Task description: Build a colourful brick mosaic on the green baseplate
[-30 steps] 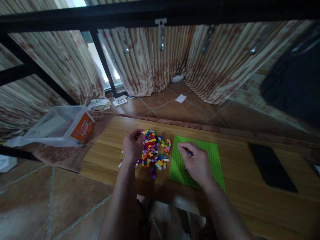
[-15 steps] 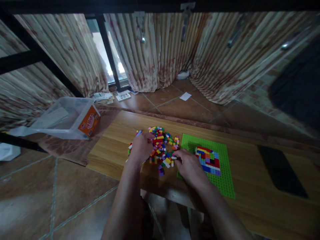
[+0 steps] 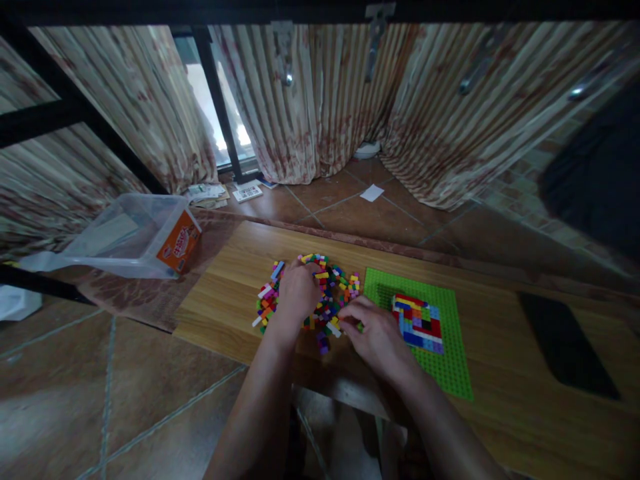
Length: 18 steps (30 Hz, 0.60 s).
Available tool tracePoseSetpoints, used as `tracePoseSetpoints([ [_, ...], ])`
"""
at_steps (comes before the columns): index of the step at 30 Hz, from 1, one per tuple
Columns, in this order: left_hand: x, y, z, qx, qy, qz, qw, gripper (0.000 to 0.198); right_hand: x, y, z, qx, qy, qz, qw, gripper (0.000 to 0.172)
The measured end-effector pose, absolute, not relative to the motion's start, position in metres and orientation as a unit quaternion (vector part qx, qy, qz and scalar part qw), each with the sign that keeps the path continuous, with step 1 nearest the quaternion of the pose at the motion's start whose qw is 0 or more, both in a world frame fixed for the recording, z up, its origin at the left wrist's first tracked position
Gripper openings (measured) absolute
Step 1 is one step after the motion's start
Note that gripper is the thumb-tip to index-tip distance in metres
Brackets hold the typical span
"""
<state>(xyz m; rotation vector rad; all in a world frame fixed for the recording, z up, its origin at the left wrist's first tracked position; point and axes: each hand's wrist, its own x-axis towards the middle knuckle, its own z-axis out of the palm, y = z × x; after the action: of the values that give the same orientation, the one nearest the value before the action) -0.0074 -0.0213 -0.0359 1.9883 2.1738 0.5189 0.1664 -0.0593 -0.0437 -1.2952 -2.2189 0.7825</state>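
A pile of small, brightly coloured building bricks (image 3: 327, 310) lies loose on the wooden table. My left hand (image 3: 299, 292) reaches over the pile, its fingers apart among the bricks and partly hidden behind the back of the hand. At the pile's right side is my right hand (image 3: 373, 330), thumb and fingertips brought together in a pinch; whatever lies between them is too small to make out. Beside it rests a green studded baseplate (image 3: 455, 347), which my right hand and forearm partly cover. A flat block of multicoloured bricks (image 3: 419, 323) stands on that plate.
To the left sits a clear plastic box (image 3: 150, 263) with an orange label. A dark flat slab (image 3: 565, 343) lies on the wooden table (image 3: 220, 280) at the right. Papers (image 3: 207, 195) and a white sheet (image 3: 372, 193) are on the floor near the curtains (image 3: 310, 107).
My left hand has moved right across the pile, uncovering bricks at its left edge. My right hand has shifted slightly, its fingertips now further left over the bricks. The block on the baseplate looks unchanged.
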Motion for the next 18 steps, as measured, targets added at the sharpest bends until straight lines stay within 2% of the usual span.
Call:
tracePoseSetpoints([
  [3, -0.007, -0.021, -0.035, 0.661, 0.728, 0.163, 0.078, 0.036, 0.165, -0.070, -0.044, -0.460, -0.823, 0.291, 0.160, 0.012],
  [7, -0.006, -0.022, -0.034, 0.653, 0.737, 0.157, 0.082, 0.033, 0.160, -0.075, -0.044, -0.484, -0.834, 0.240, 0.115, 0.012],
  [18, -0.009, -0.022, -0.033, 0.641, 0.738, 0.178, 0.111, 0.031, 0.152, -0.075, -0.052, -0.476, -0.842, 0.210, 0.142, 0.016],
])
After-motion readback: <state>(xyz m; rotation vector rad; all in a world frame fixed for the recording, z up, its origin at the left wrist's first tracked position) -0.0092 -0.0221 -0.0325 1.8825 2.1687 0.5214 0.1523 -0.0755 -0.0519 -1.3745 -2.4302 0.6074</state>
